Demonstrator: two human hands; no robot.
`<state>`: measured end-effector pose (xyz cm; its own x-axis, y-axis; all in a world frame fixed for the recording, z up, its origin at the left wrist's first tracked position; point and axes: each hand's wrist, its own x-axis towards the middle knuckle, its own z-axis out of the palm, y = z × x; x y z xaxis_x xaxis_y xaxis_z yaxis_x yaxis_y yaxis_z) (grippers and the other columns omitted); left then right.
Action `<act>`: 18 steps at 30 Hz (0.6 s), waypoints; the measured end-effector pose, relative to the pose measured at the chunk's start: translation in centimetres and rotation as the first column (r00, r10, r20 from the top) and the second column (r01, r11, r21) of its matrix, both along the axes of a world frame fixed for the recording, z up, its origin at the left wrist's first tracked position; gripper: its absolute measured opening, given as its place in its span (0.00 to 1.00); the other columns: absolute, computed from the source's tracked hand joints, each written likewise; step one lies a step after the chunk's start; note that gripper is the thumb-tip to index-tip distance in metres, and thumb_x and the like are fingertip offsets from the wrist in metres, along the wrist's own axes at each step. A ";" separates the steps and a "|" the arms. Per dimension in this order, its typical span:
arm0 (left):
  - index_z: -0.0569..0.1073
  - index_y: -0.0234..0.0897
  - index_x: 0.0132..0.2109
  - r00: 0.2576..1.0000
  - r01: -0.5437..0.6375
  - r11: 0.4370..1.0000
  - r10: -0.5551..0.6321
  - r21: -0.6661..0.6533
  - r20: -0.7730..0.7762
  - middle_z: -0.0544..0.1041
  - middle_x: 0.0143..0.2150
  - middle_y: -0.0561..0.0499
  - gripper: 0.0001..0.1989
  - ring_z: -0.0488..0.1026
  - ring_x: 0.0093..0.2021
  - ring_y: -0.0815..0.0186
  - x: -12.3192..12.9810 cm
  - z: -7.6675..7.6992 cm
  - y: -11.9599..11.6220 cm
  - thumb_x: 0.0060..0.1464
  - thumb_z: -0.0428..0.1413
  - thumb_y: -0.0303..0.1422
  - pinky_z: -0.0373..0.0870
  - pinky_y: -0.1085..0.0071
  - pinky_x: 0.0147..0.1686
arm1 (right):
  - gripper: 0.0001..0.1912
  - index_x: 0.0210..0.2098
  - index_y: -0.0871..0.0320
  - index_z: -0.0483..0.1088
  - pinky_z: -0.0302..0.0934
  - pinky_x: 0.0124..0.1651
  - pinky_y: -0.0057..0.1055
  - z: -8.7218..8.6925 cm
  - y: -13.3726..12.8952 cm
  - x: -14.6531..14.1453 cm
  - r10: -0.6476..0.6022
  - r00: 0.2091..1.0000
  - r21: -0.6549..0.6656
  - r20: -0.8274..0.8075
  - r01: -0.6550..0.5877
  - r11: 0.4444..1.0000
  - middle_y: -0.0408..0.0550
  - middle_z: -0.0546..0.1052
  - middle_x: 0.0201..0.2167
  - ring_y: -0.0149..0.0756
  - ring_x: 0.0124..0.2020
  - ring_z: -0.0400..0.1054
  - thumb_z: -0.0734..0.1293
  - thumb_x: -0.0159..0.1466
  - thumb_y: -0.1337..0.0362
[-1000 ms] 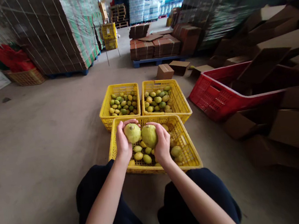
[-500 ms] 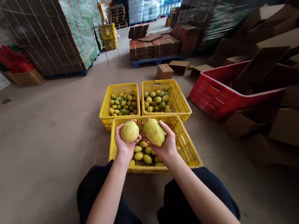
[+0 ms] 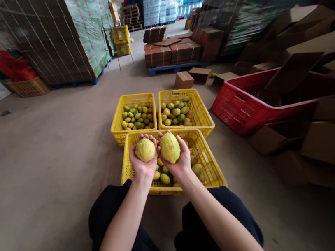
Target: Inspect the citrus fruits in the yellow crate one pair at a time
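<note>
Over a yellow crate (image 3: 216,174), each upturned hand, left (image 3: 142,163) and right (image 3: 177,161), cups one lemon (image 3: 145,150) (image 3: 170,147).

No text, label, brand, number or sign can be read. Green-and-white print is seen on the wrapped pallet stack (image 3: 58,37) at the upper left, but it is too blurred behind the plastic film for any letters to be made out. The brown cartons (image 3: 176,51) on the blue pallet are too small and distant for markings to be told. The yellow crates (image 3: 199,115) and the red crate (image 3: 246,106) show plain mesh walls, with no lettering made out.
</note>
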<state>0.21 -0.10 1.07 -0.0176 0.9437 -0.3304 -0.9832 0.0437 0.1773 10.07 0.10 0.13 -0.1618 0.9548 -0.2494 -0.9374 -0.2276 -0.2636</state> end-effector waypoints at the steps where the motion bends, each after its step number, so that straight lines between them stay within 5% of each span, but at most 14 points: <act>1: 0.77 0.34 0.36 1.000 0.003 1.000 -0.003 -0.004 0.009 0.78 0.33 0.48 0.15 0.77 0.38 0.65 0.0 0.1 0.0 0.51 0.46 0.31 0.73 0.70 0.42 | 0.14 0.45 0.54 0.72 0.71 0.32 0.30 -0.1 0.0 0.0 0.003 1.000 -0.006 -0.006 -0.004 1.000 0.47 0.80 0.38 0.37 0.35 0.75 0.62 0.61 0.60; 10: 0.74 0.33 0.38 1.000 0.027 1.000 -0.027 0.001 0.015 0.78 0.35 0.48 0.13 0.76 0.42 0.67 -1.3 -1.5 1.2 0.54 0.46 0.30 0.72 0.69 0.49 | 0.18 0.40 0.54 0.73 0.71 0.31 0.28 0.1 0.4 2.1 -0.040 0.998 -0.072 -0.056 0.036 0.997 0.47 0.79 0.36 0.36 0.35 0.73 0.60 0.64 0.49; 13: 0.73 0.35 0.41 0.979 0.183 0.982 -0.186 -0.035 -0.086 0.78 0.37 0.49 0.12 0.76 0.44 0.66 -1.2 -3.4 0.5 0.55 0.47 0.33 0.71 0.67 0.50 | 0.20 0.40 0.55 0.73 0.70 0.30 0.27 0.1 0.6 4.4 -0.115 0.992 -0.073 -0.044 0.112 0.991 0.47 0.79 0.35 0.36 0.36 0.73 0.58 0.65 0.47; 15: 0.72 0.38 0.40 0.887 0.391 0.910 -0.413 -0.140 -0.206 0.77 0.37 0.51 0.11 0.76 0.43 0.68 -0.8 -5.2 -1.1 0.55 0.47 0.36 0.71 0.69 0.48 | 0.21 0.40 0.55 0.73 0.70 0.30 0.27 0.2 0.5 6.2 -0.154 0.988 -0.078 -0.027 0.152 0.985 0.48 0.79 0.35 0.36 0.36 0.73 0.57 0.66 0.48; 18: 0.73 0.39 0.36 0.644 0.631 0.711 -0.703 -0.311 -0.301 0.77 0.32 0.50 0.11 0.78 0.36 0.67 -0.3 -8.7 -5.5 0.55 0.47 0.37 0.72 0.66 0.46 | 0.19 0.41 0.56 0.72 0.70 0.28 0.26 0.2 -0.2 8.5 -0.182 0.983 -0.097 -0.004 0.181 0.979 0.48 0.79 0.35 0.35 0.34 0.73 0.57 0.66 0.51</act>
